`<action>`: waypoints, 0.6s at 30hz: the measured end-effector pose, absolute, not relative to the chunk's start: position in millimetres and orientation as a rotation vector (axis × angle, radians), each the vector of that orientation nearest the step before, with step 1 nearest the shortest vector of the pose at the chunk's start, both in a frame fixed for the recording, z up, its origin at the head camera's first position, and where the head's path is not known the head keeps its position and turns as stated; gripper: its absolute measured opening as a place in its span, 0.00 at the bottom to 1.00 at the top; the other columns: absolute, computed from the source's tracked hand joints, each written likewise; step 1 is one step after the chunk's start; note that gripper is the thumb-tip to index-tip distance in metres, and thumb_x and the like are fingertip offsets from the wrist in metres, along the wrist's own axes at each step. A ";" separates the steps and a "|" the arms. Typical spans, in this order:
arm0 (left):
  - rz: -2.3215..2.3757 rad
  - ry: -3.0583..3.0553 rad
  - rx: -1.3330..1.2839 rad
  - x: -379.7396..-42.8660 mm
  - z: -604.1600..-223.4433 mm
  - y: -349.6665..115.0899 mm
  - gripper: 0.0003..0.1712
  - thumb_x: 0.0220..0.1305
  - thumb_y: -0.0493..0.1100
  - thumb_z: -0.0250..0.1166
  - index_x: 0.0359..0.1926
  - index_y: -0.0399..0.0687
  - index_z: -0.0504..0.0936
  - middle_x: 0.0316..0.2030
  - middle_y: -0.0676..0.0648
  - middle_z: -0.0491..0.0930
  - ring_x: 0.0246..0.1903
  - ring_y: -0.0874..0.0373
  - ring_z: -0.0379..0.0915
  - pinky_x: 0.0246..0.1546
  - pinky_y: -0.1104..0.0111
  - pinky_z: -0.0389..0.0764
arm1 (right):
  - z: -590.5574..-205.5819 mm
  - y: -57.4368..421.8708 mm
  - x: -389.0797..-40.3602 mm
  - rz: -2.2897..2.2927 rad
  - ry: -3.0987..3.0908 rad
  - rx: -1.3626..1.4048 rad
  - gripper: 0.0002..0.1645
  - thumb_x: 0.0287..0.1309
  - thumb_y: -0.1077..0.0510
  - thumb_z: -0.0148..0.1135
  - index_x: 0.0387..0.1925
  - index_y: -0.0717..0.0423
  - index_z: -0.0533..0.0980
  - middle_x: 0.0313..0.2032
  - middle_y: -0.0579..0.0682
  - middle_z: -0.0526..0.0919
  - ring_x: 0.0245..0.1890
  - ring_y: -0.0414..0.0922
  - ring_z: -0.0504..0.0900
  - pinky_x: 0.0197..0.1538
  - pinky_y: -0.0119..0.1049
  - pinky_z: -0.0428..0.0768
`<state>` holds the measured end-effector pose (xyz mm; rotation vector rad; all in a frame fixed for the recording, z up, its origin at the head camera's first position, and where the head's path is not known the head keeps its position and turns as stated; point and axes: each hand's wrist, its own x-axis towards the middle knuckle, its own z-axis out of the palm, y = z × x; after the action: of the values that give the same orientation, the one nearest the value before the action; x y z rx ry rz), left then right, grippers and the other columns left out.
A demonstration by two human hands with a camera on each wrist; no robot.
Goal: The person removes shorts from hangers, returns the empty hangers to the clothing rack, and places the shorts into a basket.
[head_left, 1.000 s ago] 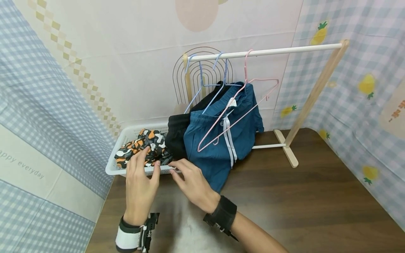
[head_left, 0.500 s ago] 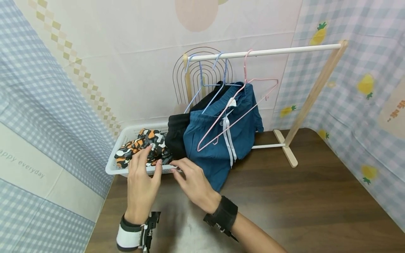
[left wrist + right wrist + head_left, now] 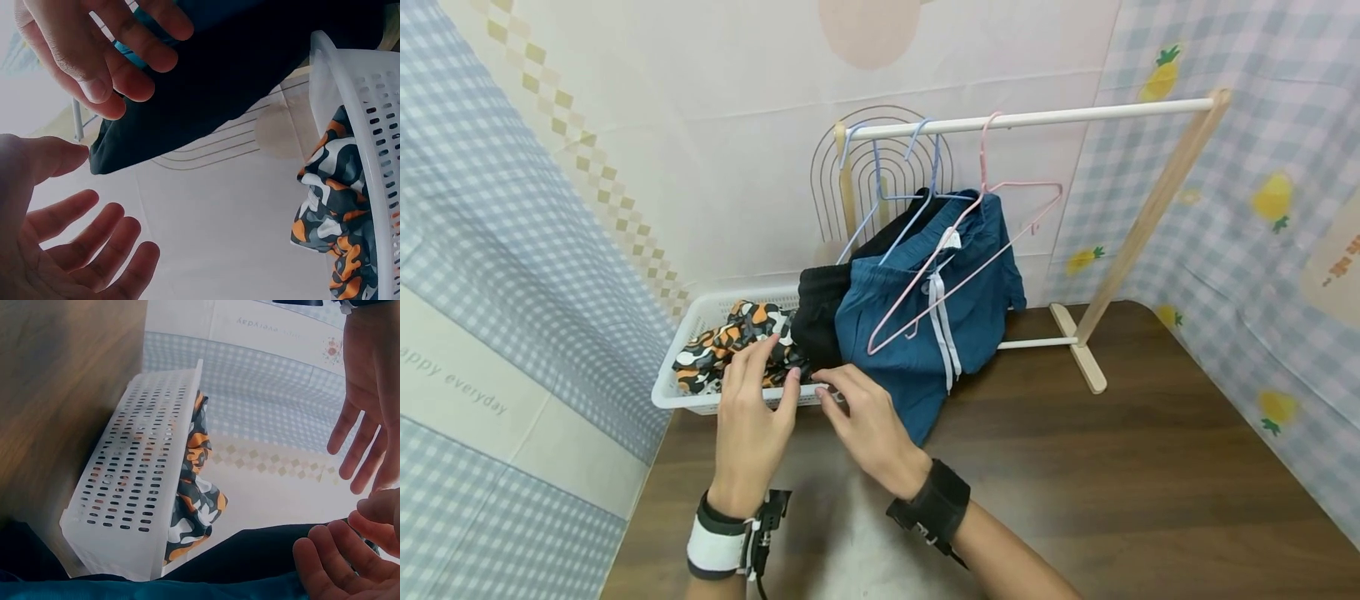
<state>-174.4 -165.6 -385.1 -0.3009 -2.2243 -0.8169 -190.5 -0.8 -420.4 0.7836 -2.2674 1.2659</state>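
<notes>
In the head view my left hand (image 3: 751, 429) hovers before the white basket (image 3: 672, 401), fingers relaxed and holding nothing. My right hand (image 3: 874, 429) faces it, thumb and fingers apart, in front of the blue shorts (image 3: 891, 321). Both palms turn toward each other in the left wrist view. Crumpled camouflage cloth (image 3: 711, 350) in orange, black, grey and white lies in the basket. Black shorts (image 3: 820, 304) hang beside the blue pair, over the basket's right end. Blue hangers (image 3: 936, 158) bear these garments, and a bare pink hanger (image 3: 983, 162) hangs in front of the blue shorts.
A white rail (image 3: 1097, 114) on wooden legs (image 3: 1150, 217) carries the hangers. It stands on a brown wooden table (image 3: 1112, 475). Checked and printed cloth (image 3: 1262, 292) lines the back and sides. White drawstrings (image 3: 943, 333) dangle from the blue shorts.
Both hands have drifted slightly right, the left one more, staying apart and holding nothing. The head view has shifted a little; garments, hangers and basket keep their places.
</notes>
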 end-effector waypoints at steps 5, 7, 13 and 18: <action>-0.823 -2.209 -0.324 -178.0 -382.9 -161.0 0.29 0.69 0.36 0.72 0.69 0.38 0.77 0.61 0.35 0.78 0.61 0.39 0.74 0.61 0.47 0.76 | -418.9 1.7 -190.4 1.270 -2.256 0.798 0.14 0.77 0.59 0.61 0.58 0.56 0.82 0.51 0.50 0.84 0.46 0.41 0.83 0.46 0.36 0.85; -0.826 -2.205 -0.335 -179.8 -381.4 -158.6 0.29 0.69 0.36 0.71 0.69 0.39 0.77 0.60 0.35 0.78 0.61 0.39 0.74 0.61 0.47 0.76 | -418.5 2.7 -190.4 1.274 -2.245 0.801 0.14 0.77 0.59 0.61 0.58 0.57 0.82 0.51 0.51 0.84 0.46 0.42 0.83 0.46 0.38 0.86; -0.825 -2.224 -0.331 -181.8 -377.4 -150.7 0.29 0.70 0.38 0.71 0.69 0.40 0.77 0.60 0.36 0.78 0.61 0.41 0.76 0.61 0.47 0.78 | -418.4 4.4 -189.2 1.264 -2.233 0.798 0.14 0.77 0.60 0.61 0.58 0.57 0.82 0.50 0.50 0.84 0.46 0.43 0.84 0.46 0.40 0.87; -0.808 -2.225 -0.315 -181.6 -375.1 -146.6 0.29 0.70 0.38 0.71 0.69 0.40 0.77 0.61 0.35 0.78 0.62 0.41 0.75 0.61 0.46 0.79 | -418.9 5.4 -188.1 1.255 -2.237 0.786 0.14 0.77 0.60 0.61 0.58 0.56 0.82 0.50 0.49 0.84 0.46 0.41 0.83 0.46 0.35 0.86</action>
<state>-181.6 -146.6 -375.1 -0.3150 -2.2254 -0.8081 -188.1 5.4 -418.9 0.7860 -2.2366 1.2549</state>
